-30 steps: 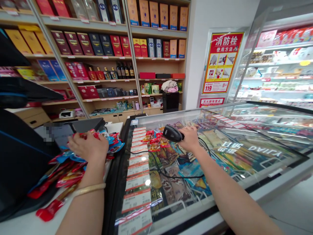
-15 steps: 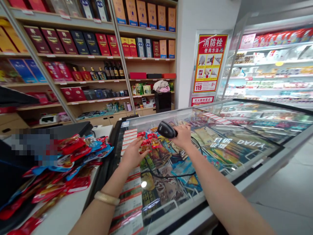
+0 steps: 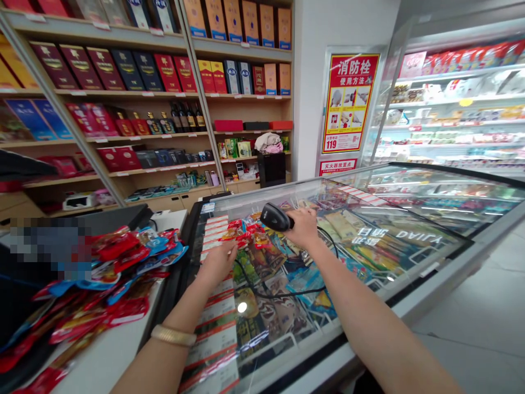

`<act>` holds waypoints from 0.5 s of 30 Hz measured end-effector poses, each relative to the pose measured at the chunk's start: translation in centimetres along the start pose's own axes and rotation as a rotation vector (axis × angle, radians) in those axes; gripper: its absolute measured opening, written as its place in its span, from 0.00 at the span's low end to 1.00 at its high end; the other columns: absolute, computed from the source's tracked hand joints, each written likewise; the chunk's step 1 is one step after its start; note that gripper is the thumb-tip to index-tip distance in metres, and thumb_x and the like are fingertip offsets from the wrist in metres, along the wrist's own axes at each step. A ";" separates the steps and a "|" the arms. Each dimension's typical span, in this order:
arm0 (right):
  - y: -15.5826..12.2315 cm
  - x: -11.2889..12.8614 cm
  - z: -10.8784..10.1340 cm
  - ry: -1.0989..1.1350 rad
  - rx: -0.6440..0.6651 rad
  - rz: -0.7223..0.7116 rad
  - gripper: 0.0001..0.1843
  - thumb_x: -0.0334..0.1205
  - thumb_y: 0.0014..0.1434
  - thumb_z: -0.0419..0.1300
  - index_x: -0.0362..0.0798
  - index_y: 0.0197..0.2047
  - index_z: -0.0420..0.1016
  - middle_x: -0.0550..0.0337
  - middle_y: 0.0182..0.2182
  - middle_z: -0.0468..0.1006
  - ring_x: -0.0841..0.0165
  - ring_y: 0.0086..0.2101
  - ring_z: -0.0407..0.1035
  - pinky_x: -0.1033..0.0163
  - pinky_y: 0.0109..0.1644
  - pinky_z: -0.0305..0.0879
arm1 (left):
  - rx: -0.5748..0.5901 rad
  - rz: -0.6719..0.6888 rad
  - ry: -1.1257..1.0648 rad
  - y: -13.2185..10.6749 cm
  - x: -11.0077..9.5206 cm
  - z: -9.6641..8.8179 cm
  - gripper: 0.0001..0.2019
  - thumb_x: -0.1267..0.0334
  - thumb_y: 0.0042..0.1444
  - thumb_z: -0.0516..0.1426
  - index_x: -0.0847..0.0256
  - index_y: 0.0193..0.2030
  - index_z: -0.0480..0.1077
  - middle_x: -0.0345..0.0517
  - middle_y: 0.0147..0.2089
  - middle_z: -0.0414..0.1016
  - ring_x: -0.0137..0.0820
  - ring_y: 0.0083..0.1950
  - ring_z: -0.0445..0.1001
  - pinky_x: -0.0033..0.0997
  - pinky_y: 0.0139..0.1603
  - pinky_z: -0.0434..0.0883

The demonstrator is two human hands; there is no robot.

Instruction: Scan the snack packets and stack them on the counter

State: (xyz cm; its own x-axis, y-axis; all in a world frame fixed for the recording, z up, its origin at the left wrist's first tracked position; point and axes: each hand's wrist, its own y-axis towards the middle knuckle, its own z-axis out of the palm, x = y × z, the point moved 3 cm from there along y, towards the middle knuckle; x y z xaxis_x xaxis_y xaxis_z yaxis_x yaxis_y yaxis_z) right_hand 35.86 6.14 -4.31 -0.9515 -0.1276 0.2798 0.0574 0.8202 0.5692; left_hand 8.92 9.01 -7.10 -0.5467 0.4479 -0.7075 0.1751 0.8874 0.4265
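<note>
My right hand grips a black barcode scanner over the glass lid of a chest freezer; its black cable loops across the glass. The scanner's head points left at a small red snack packet. My left hand pinches that packet by its near edge, just above the glass. More small red and orange packets lie on the lid right under the scanner. A gold bangle sits on my left wrist.
A heap of red and blue snack packets covers the white counter at left, beside a dark register screen. Shelves of boxed goods and bottles fill the back wall. An open refrigerated case stands at right. Price labels line the freezer's left edge.
My left hand left the packet heap on the counter, crossed right to the freezer lid and took hold of a red packet. The scanner hand stayed nearly still.
</note>
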 end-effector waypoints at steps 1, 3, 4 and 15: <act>0.0 0.0 0.0 0.004 -0.001 -0.001 0.16 0.45 0.52 0.67 0.53 0.45 0.81 0.54 0.41 0.84 0.56 0.47 0.69 0.52 0.54 0.49 | -0.042 -0.032 -0.031 0.1 0.1 -0.5 0.11 0.51 0.49 0.61 0.54 0.25 0.75 0.47 0.26 0.78 0.43 0.34 0.80 0.40 0.39 0.76; 0.0 0.1 0.0 0.011 -0.005 -0.001 0.16 0.45 0.51 0.67 0.53 0.44 0.82 0.54 0.41 0.84 0.56 0.47 0.69 0.52 0.54 0.49 | -0.119 -0.109 -0.178 0.2 0.2 -1.3 0.15 0.47 0.50 0.59 0.56 0.25 0.73 0.44 0.25 0.74 0.41 0.32 0.78 0.39 0.37 0.77; 0.0 0.1 0.0 0.014 -0.008 -0.001 0.16 0.45 0.52 0.67 0.53 0.44 0.82 0.54 0.41 0.84 0.56 0.47 0.69 0.52 0.54 0.49 | -0.178 -0.158 -0.304 0.2 0.2 -1.8 0.16 0.46 0.50 0.60 0.57 0.25 0.72 0.43 0.24 0.72 0.38 0.31 0.77 0.40 0.37 0.78; -0.2 2.7 -0.3 0.120 0.003 -0.189 0.17 0.46 0.49 0.67 0.52 0.43 0.81 0.54 0.40 0.84 0.57 0.47 0.69 0.52 0.54 0.50 | -0.411 -0.456 -0.975 0.4 0.0 -3.1 0.08 0.61 0.50 0.66 0.62 0.30 0.73 0.46 0.31 0.79 0.38 0.43 0.81 0.51 0.51 0.81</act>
State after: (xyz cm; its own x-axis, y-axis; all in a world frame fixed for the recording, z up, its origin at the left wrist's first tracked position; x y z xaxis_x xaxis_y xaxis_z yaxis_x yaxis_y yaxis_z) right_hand 33.41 5.44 -3.42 -0.9026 -0.3443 0.2586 -0.1192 0.7769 0.6182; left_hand 6.44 9.07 -5.19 0.4061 0.1479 -0.9018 -0.2543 0.9661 0.0439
